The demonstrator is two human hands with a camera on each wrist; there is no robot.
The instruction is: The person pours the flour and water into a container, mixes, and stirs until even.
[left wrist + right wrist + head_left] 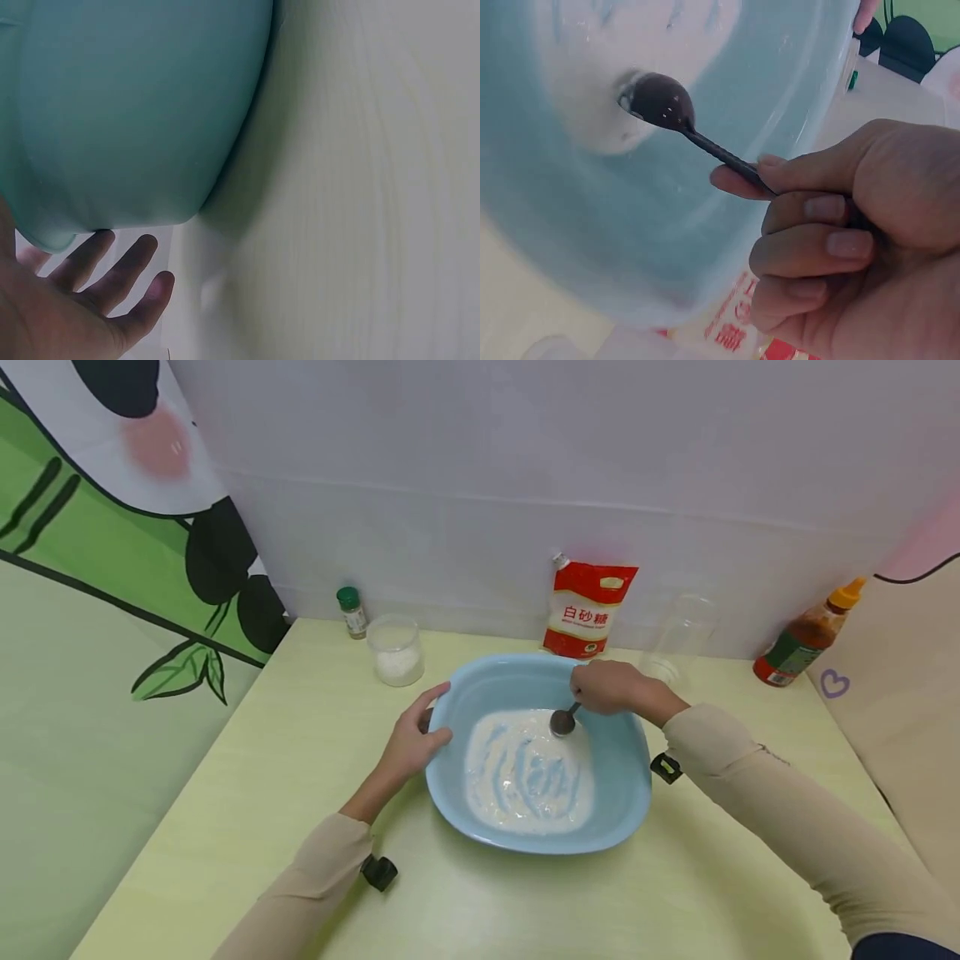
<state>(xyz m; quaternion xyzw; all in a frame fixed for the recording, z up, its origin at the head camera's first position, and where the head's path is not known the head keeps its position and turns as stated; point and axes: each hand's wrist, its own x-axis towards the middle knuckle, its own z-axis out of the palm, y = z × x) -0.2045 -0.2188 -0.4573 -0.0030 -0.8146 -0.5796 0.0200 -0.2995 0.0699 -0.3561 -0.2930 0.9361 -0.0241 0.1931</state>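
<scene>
The left hand (408, 747) grips the near-left rim of a pale blue basin (628, 777), thumb over the edge and fingers outside; the head view hides most of those fingers behind the rim, while the left wrist view shows some of them spread against or beside the outer wall, the thumb out of sight. Well apart from it, the right hand (611, 687) is closed around the handle of a dark spoon (562, 722) over the basin's far right side, the handle's end lost inside the fist. The spoon's bowl dips, rounded back showing, into the white mixture (480, 764) on the basin floor, so what it may hold cannot be seen; blue streaks of floor show through the smears, and whether the mixture is thin or thick is hard to tell. The basin stands on the pale yellow table (262, 777). Behind it are a green-capped bottle (352, 612), its label too small to read, a clear jar (397, 664) partly filled with white stuff, a red and white pouch (588, 610), a transparent container (678, 631) whose outline nearly melts into the wall, and a sauce bottle (802, 639) leaning at the right. In the right wrist view the pouch is mostly covered and cut off below.
</scene>
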